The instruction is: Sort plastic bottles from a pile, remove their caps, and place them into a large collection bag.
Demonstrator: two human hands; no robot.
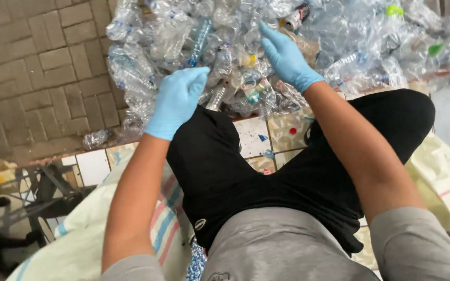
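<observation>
Both my hands wear light blue gloves. My left hand [177, 100] hovers over the near edge of a big pile of crushed clear plastic bottles [147, 52], fingers curled down, with nothing visibly held. My right hand [286, 57] reaches further into the pile, fingers stretched out flat over the bottles near a small can [294, 18]. I sit with my legs in black trousers [266, 171] spread toward the pile.
Grey brick paving [37, 73] lies to the left. Patterned tiles [266, 138] show between my knees. A striped woven sack [79, 234] lies at my left, a pale sack [438, 177] at my right. A loose crushed bottle [96, 138] sits by the paving.
</observation>
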